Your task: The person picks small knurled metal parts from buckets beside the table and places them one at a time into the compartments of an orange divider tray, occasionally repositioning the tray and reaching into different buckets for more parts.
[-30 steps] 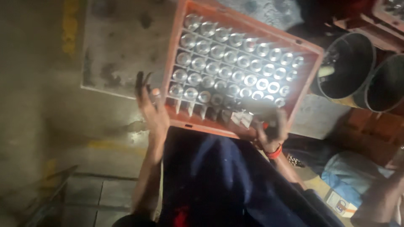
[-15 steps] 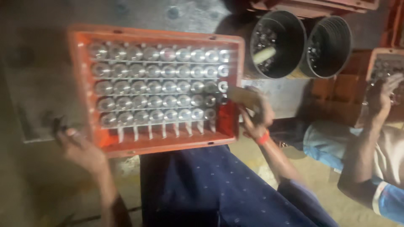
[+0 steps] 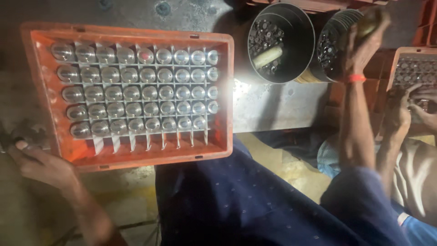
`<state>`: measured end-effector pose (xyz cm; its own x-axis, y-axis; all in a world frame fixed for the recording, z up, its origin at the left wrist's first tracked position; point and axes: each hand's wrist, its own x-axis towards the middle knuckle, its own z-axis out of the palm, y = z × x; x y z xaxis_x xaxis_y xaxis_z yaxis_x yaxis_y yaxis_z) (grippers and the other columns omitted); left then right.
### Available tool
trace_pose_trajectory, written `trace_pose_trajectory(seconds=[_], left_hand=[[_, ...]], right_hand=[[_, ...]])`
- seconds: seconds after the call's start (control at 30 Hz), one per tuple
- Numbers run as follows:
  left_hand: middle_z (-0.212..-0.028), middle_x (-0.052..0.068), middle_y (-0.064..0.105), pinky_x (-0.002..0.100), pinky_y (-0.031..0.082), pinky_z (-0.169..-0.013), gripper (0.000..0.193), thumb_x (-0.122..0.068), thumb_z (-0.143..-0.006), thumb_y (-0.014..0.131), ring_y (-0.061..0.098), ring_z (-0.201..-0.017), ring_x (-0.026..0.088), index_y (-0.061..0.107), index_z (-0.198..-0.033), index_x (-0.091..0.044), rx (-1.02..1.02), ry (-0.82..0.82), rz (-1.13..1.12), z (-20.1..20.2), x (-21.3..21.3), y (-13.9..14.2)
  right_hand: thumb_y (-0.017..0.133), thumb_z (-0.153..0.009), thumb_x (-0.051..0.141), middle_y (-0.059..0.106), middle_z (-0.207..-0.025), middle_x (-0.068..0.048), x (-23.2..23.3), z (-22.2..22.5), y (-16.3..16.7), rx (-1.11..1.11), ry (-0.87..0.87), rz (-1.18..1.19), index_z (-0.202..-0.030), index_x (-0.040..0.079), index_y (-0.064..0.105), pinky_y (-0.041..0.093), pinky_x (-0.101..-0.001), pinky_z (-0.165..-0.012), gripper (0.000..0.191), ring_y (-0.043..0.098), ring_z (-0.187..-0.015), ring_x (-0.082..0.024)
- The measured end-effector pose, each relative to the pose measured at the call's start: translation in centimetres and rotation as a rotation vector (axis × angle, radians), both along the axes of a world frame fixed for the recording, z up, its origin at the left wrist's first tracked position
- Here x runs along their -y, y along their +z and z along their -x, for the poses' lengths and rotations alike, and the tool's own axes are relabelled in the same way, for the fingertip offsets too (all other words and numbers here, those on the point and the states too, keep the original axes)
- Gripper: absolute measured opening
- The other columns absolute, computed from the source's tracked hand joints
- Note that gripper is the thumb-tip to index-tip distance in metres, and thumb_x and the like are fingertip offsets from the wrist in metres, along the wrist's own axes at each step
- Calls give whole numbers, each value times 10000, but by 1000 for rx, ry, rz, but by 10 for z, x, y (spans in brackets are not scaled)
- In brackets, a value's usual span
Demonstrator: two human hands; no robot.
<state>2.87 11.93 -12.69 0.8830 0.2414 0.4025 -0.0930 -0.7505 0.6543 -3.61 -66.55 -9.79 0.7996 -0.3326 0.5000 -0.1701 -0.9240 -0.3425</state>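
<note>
An orange plastic crate (image 3: 218, 150) lies in front of me, its white grid filled with several rows of shiny metal cylinders (image 3: 136, 93); the nearest row of slots is bare. My left hand (image 3: 38, 164) rests low at the crate's left corner, fingers curled, with nothing seen in it. My right hand (image 3: 366, 34), with an orange band at the wrist, is raised over the right one of two black buckets (image 3: 334, 50) and is closed around a small brownish metal piece.
The left black bucket (image 3: 282, 43) holds dark small parts and a pale cylinder. Another person's hands (image 3: 409, 107) work at a second orange crate (image 3: 416, 68) at the right. My dark blue clothed knee (image 3: 255, 205) fills the foreground.
My right hand has left the crate's right edge and risen to the buckets with a piece in it. My left hand has slipped lower left.
</note>
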Motion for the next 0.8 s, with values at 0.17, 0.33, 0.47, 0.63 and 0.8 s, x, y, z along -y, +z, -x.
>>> trace_pose_trajectory(seconds=[0.17,0.33,0.47,0.63,0.8], left_hand=[[-1292,356,659,527,520,-944,646,-434,-1213,326,656,-1139,494,542,-1425,136,-241,24,-29,3,-3,0],[-1352,359,633,577,490,-1025,693,-568,-1216,298,621,-1208,532,512,-1488,32,-502,109,-155,-2,-9,0],[-1334,400,528,587,453,-962,779,-557,-1094,370,547,-1179,564,299,-1571,55,-694,22,-42,-18,-10,0],[-1372,200,621,499,498,-1080,382,-297,-1060,676,609,-1268,429,626,-1385,-103,-267,-233,72,-53,-6,20],[-1440,113,561,462,476,-1073,299,-234,-976,760,554,-1265,351,722,-1251,-124,-139,-485,-87,-126,26,34]], right_hand=[[766,-904,131,656,-1174,-270,21,1,-27,-595,46,82,-1359,36,587,504,-503,-946,498,626,-1081,-433],[717,-944,83,705,-1143,-245,-13,-5,-39,-159,-53,73,-1239,-13,693,521,-490,-925,310,662,-1047,-407],[633,-1118,88,650,-1261,-218,-102,2,-13,147,40,-76,-1333,-38,617,525,-493,-982,250,643,-1133,-373],[613,-1127,137,645,-1153,-132,-285,-42,7,105,375,-435,-1260,11,625,489,-390,-801,185,610,-933,-246],[672,-1049,167,677,-1208,-192,-464,-116,18,-201,683,-488,-1335,21,645,501,-462,-989,322,650,-1129,-364]])
